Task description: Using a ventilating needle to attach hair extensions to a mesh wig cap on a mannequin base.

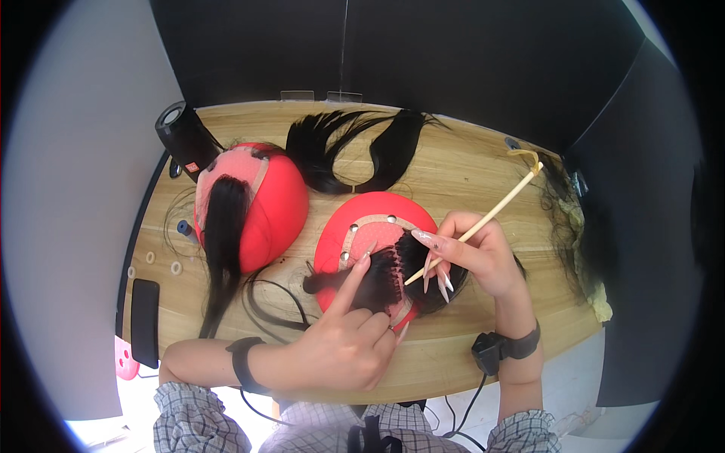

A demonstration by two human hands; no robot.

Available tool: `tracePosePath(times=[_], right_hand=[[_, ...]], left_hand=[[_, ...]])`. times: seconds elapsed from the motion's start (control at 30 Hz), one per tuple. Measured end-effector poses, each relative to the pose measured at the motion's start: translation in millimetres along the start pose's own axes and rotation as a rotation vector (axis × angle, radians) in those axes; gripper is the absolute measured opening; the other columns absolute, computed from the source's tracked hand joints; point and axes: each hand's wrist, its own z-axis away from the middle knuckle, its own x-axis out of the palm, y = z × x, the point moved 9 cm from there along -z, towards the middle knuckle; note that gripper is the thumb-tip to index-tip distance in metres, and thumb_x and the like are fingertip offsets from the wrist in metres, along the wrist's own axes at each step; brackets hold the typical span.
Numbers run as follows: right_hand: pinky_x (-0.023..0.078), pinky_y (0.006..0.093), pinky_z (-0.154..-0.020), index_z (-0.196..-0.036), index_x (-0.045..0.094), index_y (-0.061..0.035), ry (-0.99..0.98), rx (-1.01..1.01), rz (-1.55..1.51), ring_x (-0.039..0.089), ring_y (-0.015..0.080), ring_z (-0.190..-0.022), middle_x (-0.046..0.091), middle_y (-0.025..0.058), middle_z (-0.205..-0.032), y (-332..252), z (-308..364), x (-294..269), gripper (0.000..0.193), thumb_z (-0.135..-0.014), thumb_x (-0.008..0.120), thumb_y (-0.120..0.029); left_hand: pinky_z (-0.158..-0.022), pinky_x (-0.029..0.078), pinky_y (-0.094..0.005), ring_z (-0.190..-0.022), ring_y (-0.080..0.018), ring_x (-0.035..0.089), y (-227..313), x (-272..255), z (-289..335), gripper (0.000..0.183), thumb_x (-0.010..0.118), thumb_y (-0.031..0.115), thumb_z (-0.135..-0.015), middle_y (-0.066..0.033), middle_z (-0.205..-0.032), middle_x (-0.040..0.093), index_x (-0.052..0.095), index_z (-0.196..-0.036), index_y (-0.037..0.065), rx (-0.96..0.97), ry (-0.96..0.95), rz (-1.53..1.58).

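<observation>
Red rounded head form [377, 202], middle of the worktop [470, 155] toward its front edge, bearing a pinkish mesh cap [364, 245]; the cap's beige band is studded with round, silvery pins [354, 228], and its dark hair [374, 288] is parted along a row of small tufts, with a gathered end projecting leftward. The left hand [346, 343] has its index finger extended over the hair and mesh, its other fingers curled; whether these grip anything cannot be told. The fingers of the right hand [483, 257] are closed around a slender pale stick [504, 202], tip directed at the parting. Beyond, toward the left edge: a second red head form [285, 211] with a dark hank [225, 219]; near the back edge, a loose black hair bundle [400, 151].
</observation>
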Motion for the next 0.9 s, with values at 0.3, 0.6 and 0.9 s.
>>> tracePosePath(times=[0.3,0.6,0.9], right_hand=[[0.051,0.0227,-0.060,-0.084,0.061,0.0005,-0.002,0.019,-0.017,0.061,0.0080,-0.063,0.066,0.0065,-0.074,-0.8,0.4,2.2,0.017,-0.097,0.063,-0.010],[0.052,0.0233,-0.063,-0.083,0.060,0.0001,-0.021,0.034,-0.002,0.061,0.0080,-0.063,0.064,0.0047,-0.071,-2.0,1.2,4.4,0.018,-0.097,0.062,-0.009],[0.052,0.0238,-0.062,-0.082,0.061,0.0000,-0.029,0.054,0.024,0.061,0.0084,-0.063,0.063,0.0038,-0.069,0.3,2.7,3.5,0.018,-0.098,0.062,-0.010]], left_hand=[[-0.108,0.037,-0.0694,-0.043,-0.0159,0.042,0.3,0.1,0.2,0.035,0.073,0.002,-0.073,-0.0029,-0.053,0.036,0.045,-0.052,0.004,0.004,0.015,-0.009],[-0.109,0.036,-0.0696,-0.043,-0.0158,0.041,0.3,0.8,0.8,0.035,0.072,0.002,-0.074,-0.0027,-0.053,0.035,0.044,-0.052,0.005,0.006,0.017,-0.007],[-0.110,0.033,-0.0691,-0.047,-0.0173,0.043,0.2,2.2,0.4,0.025,0.069,0.005,-0.075,-0.0035,-0.056,0.035,0.051,-0.058,0.001,0.003,-0.029,0.001]])
